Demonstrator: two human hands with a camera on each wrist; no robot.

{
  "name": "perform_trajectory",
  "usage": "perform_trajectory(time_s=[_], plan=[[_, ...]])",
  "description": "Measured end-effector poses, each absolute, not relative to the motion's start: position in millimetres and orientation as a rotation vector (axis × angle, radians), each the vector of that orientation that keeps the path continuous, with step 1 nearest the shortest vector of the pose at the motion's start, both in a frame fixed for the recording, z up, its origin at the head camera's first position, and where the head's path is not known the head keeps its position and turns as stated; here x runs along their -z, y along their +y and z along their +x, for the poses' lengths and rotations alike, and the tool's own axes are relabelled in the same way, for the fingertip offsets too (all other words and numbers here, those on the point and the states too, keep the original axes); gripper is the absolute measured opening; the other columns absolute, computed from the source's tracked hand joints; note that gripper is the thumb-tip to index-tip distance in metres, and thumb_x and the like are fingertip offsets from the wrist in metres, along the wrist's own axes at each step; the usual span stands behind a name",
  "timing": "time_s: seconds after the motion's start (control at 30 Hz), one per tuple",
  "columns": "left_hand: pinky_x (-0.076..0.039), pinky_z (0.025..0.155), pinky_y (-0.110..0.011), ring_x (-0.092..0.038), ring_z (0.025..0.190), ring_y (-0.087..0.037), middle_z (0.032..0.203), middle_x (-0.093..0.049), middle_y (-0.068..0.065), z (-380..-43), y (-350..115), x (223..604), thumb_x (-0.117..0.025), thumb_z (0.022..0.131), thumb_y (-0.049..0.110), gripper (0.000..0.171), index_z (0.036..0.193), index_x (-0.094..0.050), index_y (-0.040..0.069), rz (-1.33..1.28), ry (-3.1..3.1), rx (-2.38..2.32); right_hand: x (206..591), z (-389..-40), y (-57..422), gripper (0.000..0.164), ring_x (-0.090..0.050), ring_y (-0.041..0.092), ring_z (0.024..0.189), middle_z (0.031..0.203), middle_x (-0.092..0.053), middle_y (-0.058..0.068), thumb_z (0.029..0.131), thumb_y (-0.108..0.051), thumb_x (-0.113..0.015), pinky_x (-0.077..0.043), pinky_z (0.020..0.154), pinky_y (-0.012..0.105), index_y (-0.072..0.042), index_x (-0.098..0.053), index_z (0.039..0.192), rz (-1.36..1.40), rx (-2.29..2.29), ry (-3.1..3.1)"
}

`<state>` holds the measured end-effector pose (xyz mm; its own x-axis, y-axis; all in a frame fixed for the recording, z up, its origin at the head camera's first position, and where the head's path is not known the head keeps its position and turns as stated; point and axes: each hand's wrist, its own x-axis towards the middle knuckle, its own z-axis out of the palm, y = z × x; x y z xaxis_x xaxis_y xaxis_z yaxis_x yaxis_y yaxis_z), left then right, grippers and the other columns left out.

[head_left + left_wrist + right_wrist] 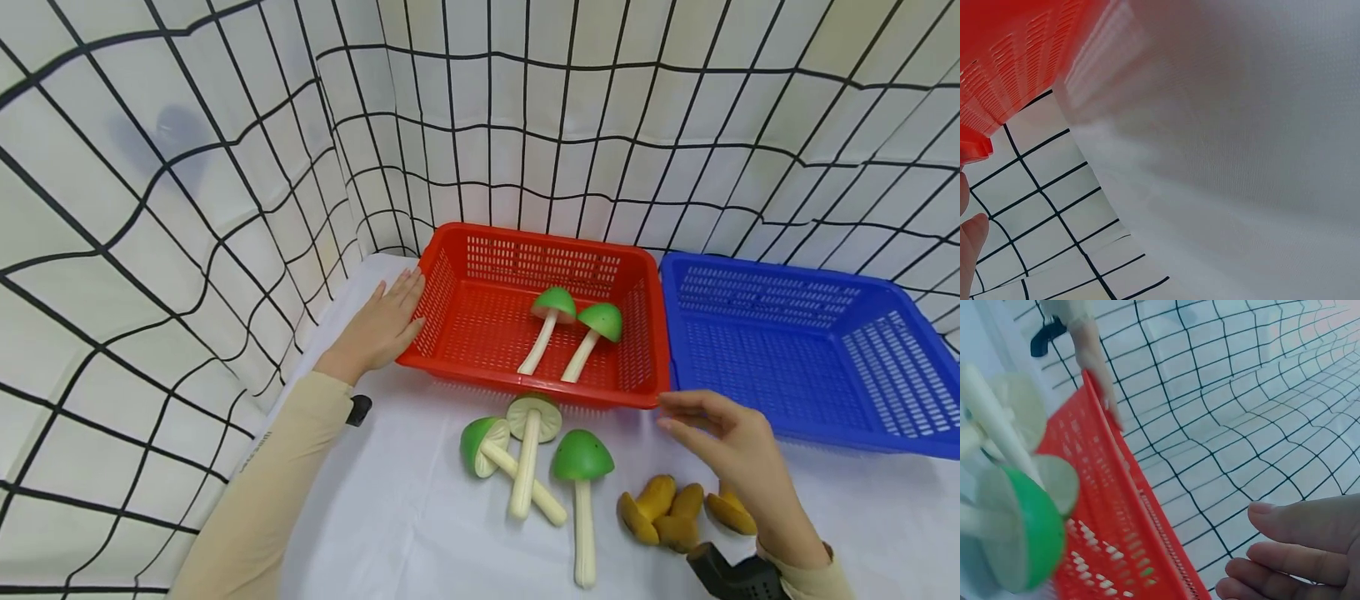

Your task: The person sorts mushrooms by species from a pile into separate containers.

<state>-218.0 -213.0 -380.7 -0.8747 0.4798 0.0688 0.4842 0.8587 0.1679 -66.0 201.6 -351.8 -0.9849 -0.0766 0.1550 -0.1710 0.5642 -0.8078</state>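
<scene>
A red basket (pixel 450 367) stands at the back of the table, with two green-capped toy mushrooms (pixel 553 302) lying inside. Against its left rim rests my left hand (pixel 382 325), fingers straight. My right hand (pixel 727 442) is beside the basket's front right corner, holding nothing, its fingers extended; whether the fingertips touch the rim I cannot tell. In the right wrist view, those fingers (pixel 1297 562) show at the lower right. In front of the basket lie three more green-capped mushrooms (pixel 583 457), two of them crossed.
A blue basket (pixel 787 367) adjoins the red one on the right. Several brown mushroom-like pieces (pixel 678 517) lie on the white cloth (pixel 375 517), some near or behind my right wrist. Black wire mesh (pixel 525 125) rises behind and on the left.
</scene>
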Motion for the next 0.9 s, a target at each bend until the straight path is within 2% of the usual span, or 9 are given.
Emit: perform_trajectory(time_s=[0.07, 0.17, 0.37, 0.5, 0.67, 0.73, 0.9], plan=[[-0.005, 0.114, -0.049, -0.005, 0.144, -0.03, 0.155, -0.013, -0.021, -219.2, -212.8, 379.7, -0.036, 0.1, 0.025, 0.061, 0.147, -0.015, -0.008, -0.775, -3.01, 0.276, 358.6, -50.1, 198.7, 0.025, -0.064, 0.0, 0.086, 0.099, -0.07, -0.002, 0.083, -0.01, -0.072, -0.052, 0.071, 0.016, -0.004, -0.069, 0.107, 0.184, -1.466, -2.683], [-0.005, 0.114, -0.049, -0.005, 0.144, -0.03, 0.155, -0.013, -0.02, -221.1, -212.6, 379.3, -0.035, 0.1, 0.025, 0.061, 0.147, -0.015, -0.007, -0.771, -3.021, 0.259, 369.5, -29.9, 193.2, 0.023, -0.065, 0.005, 0.084, 0.095, -0.07, -0.003, 0.083, -0.005, -0.071, -0.054, 0.07, 0.021, -0.001, -0.069, 0.106, 0.179, -1.59, -2.658], [-0.004, 0.115, -0.049, -0.004, 0.144, -0.03, 0.155, -0.012, -0.02, -222.1, -210.4, 378.9, -0.035, 0.1, 0.025, 0.061, 0.148, -0.013, -0.007, -0.773, -3.026, 0.272, 386.1, -1.5, 191.9, 0.021, -0.065, 0.005, 0.081, 0.094, -0.07, 0.006, 0.081, 0.0, -0.07, -0.055, 0.067, 0.022, 0.002, -0.069, 0.102, -0.026, -1.69, -2.663], [-0.005, 0.114, -0.049, -0.003, 0.144, -0.03, 0.155, -0.011, -0.02, -220.7, -211.3, 377.9, -0.034, 0.1, 0.026, 0.062, 0.148, -0.013, -0.007, -0.763, -3.032, 0.259, 394.8, 8.5, 191.7, 0.022, -0.066, 0.008, 0.078, 0.093, -0.069, 0.011, 0.08, 0.004, -0.07, -0.056, 0.066, 0.024, 0.007, -0.067, 0.101, -0.048, -1.787, -2.677], [-0.004, 0.114, -0.049, -0.002, 0.144, -0.029, 0.155, -0.01, -0.019, -220.3, -212.7, 381.0, -0.034, 0.1, 0.027, 0.062, 0.148, -0.013, -0.006, -0.766, -3.046, 0.241, 399.7, 14.0, 181.8, 0.028, -0.067, 0.014, 0.079, 0.092, -0.07, 0.014, 0.082, -0.007, -0.071, -0.055, 0.069, 0.024, 0.009, -0.066, 0.105, -0.229, -2.013, -2.761], [-0.004, 0.114, -0.049, -0.002, 0.144, -0.029, 0.156, -0.01, -0.018, -220.3, -212.7, 381.8, -0.034, 0.1, 0.027, 0.062, 0.148, -0.012, -0.006, -0.766, -3.048, 0.243, 401.0, 14.6, 175.6, 0.031, -0.068, 0.016, 0.08, 0.092, -0.07, 0.013, 0.08, -0.012, -0.074, -0.055, 0.069, 0.024, 0.007, -0.067, 0.104, -0.314, -2.036, -2.802], [-0.004, 0.114, -0.049, -0.002, 0.144, -0.029, 0.156, -0.009, -0.018, -219.9, -212.5, 382.0, -0.033, 0.101, 0.028, 0.062, 0.148, -0.012, -0.006, -0.76, -3.05, 0.245, 410.4, 13.1, 166.2, 0.03, -0.067, 0.017, 0.077, 0.089, -0.071, 0.011, 0.08, -0.015, -0.075, -0.055, 0.066, 0.023, 0.005, -0.069, 0.101, -0.261, -2.054, -2.868]])
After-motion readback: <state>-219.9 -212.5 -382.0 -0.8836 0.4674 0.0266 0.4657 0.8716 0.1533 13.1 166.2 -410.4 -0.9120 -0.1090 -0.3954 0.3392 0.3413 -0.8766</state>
